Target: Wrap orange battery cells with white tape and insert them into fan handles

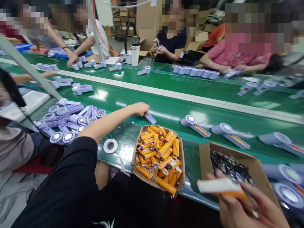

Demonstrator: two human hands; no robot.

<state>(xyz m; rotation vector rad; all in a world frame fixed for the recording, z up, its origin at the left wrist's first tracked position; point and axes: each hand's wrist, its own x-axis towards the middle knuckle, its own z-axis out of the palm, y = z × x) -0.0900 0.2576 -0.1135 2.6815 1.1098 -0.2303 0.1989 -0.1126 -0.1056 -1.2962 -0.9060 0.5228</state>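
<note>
My left hand [142, 109] reaches out over the green conveyor belt, its fingers closed on a lilac handheld fan body [150, 118]. Only the handle end of that piece shows; the rest is under the hand. At the lower right, my right hand [244, 202] grips an orange battery [234, 192] with a white strip along its top, somewhat blurred. Beneath my left forearm lies a pile of lilac fan bodies [68, 118]. Between my arms stands a cardboard box [182, 180] heaped with orange batteries [161, 148].
Small dark parts fill another cardboard box [204, 155] beside my right hand. A tape roll [110, 146] lies on the bench edge. Fan bodies with orange batteries in their handles [231, 134] lie along the belt [166, 101]. Co-workers handle fans across the belt; a metal post [30, 66] slants at left.
</note>
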